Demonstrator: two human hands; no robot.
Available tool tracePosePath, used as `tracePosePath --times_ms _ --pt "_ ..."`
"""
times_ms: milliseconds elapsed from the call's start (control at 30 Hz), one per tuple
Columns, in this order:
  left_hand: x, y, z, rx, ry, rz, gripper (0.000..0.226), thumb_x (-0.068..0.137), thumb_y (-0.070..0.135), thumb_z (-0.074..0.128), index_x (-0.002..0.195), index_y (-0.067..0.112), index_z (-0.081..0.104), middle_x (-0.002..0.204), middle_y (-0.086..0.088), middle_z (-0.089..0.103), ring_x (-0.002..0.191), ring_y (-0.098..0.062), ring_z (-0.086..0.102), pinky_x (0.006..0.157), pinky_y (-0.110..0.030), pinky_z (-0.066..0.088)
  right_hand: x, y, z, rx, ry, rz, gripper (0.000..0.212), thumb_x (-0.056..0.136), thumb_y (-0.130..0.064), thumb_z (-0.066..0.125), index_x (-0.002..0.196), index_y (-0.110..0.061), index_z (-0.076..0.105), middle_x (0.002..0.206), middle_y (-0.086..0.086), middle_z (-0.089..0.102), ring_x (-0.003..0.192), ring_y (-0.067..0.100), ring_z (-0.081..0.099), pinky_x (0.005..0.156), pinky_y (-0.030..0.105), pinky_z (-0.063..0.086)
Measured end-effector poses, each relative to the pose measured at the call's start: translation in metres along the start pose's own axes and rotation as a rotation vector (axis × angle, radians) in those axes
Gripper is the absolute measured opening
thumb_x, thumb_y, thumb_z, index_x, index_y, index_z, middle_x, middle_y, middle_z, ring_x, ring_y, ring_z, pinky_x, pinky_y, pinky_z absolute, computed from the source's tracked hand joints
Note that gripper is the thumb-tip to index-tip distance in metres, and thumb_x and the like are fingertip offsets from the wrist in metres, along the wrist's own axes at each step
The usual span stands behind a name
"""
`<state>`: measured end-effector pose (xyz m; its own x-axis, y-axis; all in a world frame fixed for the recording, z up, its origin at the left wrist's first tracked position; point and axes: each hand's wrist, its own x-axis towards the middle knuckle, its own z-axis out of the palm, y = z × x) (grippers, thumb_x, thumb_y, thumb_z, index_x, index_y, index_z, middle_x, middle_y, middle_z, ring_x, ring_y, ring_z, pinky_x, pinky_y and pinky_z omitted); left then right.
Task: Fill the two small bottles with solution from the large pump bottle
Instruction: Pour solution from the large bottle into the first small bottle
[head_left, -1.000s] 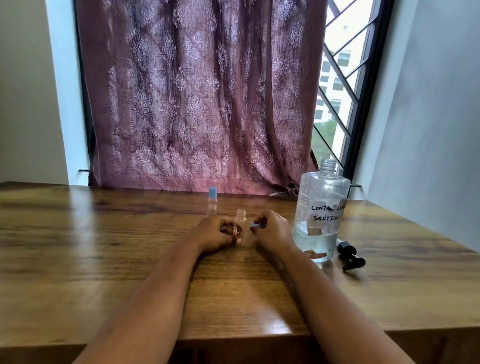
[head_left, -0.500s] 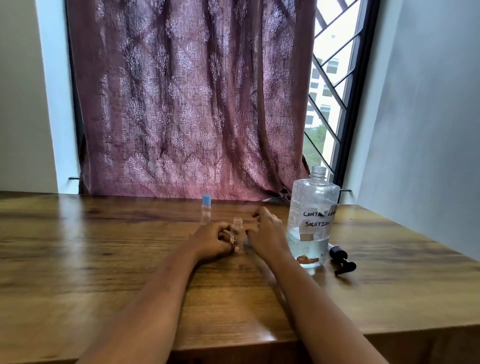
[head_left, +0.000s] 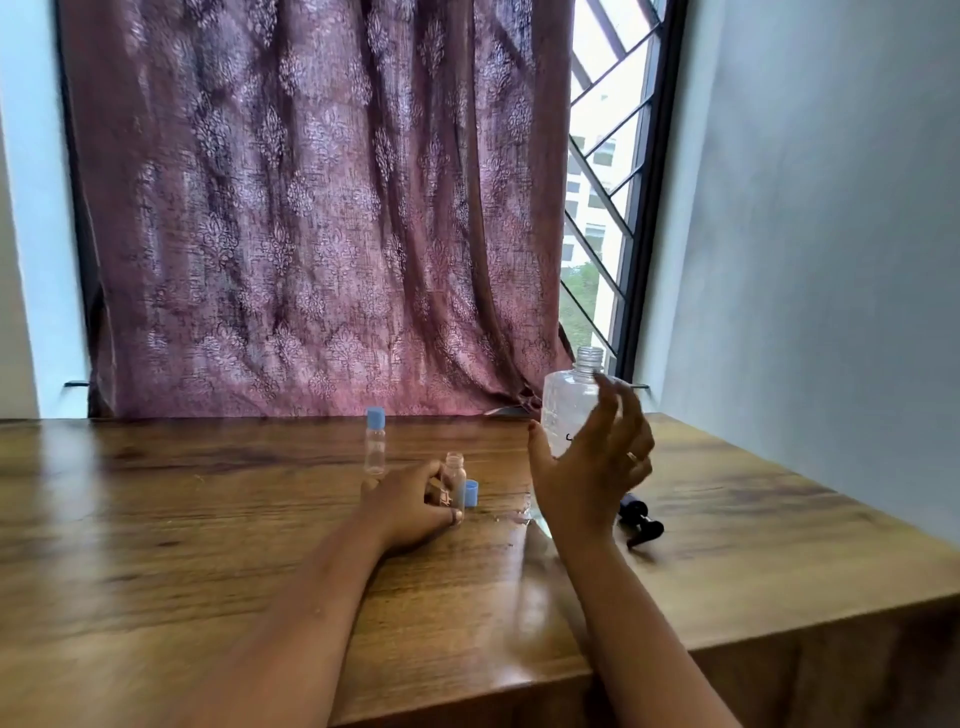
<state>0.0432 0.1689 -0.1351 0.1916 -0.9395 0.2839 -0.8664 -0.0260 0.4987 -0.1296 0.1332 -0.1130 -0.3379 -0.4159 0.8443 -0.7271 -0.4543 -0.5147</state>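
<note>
Nearby, blue cap (head_left: 471, 492) lies beside uncapped bottle (head_left: 456, 480); right hand (head_left: 592, 470) hides large bottle (head_left: 571, 410).

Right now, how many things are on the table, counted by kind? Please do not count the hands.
Small bottles: 2, one capped, one open held by the left hand
Large bottle: 1, the right hand open beside it
Loose blue cap: 1
Black pump head: 1
Total: 5

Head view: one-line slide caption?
Left hand steadies uncapped small bottle; right hand opens toward large bottle, pump lying aside.
</note>
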Motion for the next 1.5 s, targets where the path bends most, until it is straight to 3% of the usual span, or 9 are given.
tracePosePath --times_ms 133,300,433,600,700,900,1100,1300,1500 --pt "-0.002 0.003 0.0 0.045 0.018 0.001 0.047 0.08 0.044 0.063 0.123 0.035 0.048 0.121 0.011 0.061 0.121 -0.016 0.049 0.103 -0.039 0.024 0.006 0.009 0.001 0.072 -0.255 0.249 0.107 0.067 -0.047 0.076 0.148 -0.031 0.008 0.149 0.01 0.026 0.131 0.039 0.032 0.099 0.057 0.033" --pt "-0.002 -0.002 0.001 0.041 0.015 -0.013 0.043 0.079 0.044 0.061 0.12 0.035 0.05 0.118 0.011 0.062 0.118 -0.015 0.051 0.104 -0.042 0.021 0.01 0.019 0.003 0.211 -0.425 0.298 0.122 0.067 -0.033 0.08 0.143 -0.044 -0.015 0.144 0.015 0.029 0.124 0.041 0.043 0.097 0.055 0.04" --pt "-0.003 -0.001 -0.001 0.033 0.022 -0.017 0.046 0.081 0.041 0.061 0.124 0.035 0.049 0.118 0.011 0.061 0.118 -0.014 0.05 0.102 -0.041 0.021 0.016 0.021 0.007 0.233 -0.445 0.277 0.124 0.064 -0.032 0.082 0.146 -0.036 -0.011 0.141 0.016 0.03 0.122 0.041 0.045 0.093 0.049 0.043" --pt "-0.005 -0.002 -0.002 0.053 0.033 -0.01 0.047 0.08 0.043 0.061 0.125 0.036 0.048 0.118 0.011 0.061 0.12 -0.014 0.049 0.101 -0.04 0.021 0.02 0.015 0.019 0.021 -0.502 -0.111 0.122 0.067 -0.036 0.078 0.147 -0.029 -0.014 0.143 0.012 0.031 0.119 0.039 0.047 0.091 0.046 0.046" --pt "-0.004 -0.002 -0.002 0.041 0.047 -0.001 0.054 0.08 0.048 0.061 0.13 0.035 0.045 0.126 0.01 0.059 0.124 -0.014 0.047 0.105 -0.04 0.021 0.024 0.018 0.024 -0.025 -0.506 -0.148 0.119 0.067 -0.035 0.076 0.146 -0.031 -0.013 0.142 0.013 0.033 0.115 0.04 0.049 0.088 0.047 0.048" --pt "-0.003 0.002 -0.003 -0.07 0.073 0.046 0.054 0.086 0.032 0.062 0.137 0.032 0.044 0.128 0.007 0.061 0.126 -0.012 0.049 0.112 -0.034 0.018 0.019 0.033 0.034 -0.199 -0.408 -0.338 0.114 0.053 -0.023 0.081 0.147 -0.027 0.016 0.121 0.011 0.051 0.087 0.035 0.062 0.066 0.042 0.054" --pt "-0.004 0.002 -0.002 -0.104 0.086 0.068 0.05 0.084 0.03 0.065 0.132 0.029 0.051 0.121 0.004 0.065 0.119 -0.013 0.056 0.113 -0.04 0.03 0.014 0.033 0.032 -0.308 -0.446 -0.441 0.119 0.048 -0.016 0.08 0.147 -0.029 0.017 0.12 0.009 0.051 0.088 0.032 0.058 0.071 0.042 0.052" --pt "-0.008 0.001 -0.002 -0.12 0.101 0.088 0.043 0.086 0.038 0.064 0.126 0.027 0.054 0.119 0.001 0.066 0.113 -0.016 0.059 0.097 -0.031 0.041 0.006 0.032 0.03 -0.385 -0.475 -0.528 0.116 0.048 -0.011 0.078 0.147 -0.03 0.02 0.124 0.011 0.051 0.099 0.034 0.057 0.083 0.048 0.051" --pt "-0.008 -0.001 -0.001 -0.069 0.114 0.083 0.046 0.085 0.041 0.064 0.127 0.028 0.052 0.117 0.002 0.066 0.111 -0.017 0.06 0.098 -0.032 0.041 0.002 0.032 0.031 -0.416 -0.454 -0.55 0.112 0.05 -0.003 0.071 0.146 -0.033 0.023 0.125 0.011 0.051 0.101 0.034 0.056 0.085 0.048 0.05"
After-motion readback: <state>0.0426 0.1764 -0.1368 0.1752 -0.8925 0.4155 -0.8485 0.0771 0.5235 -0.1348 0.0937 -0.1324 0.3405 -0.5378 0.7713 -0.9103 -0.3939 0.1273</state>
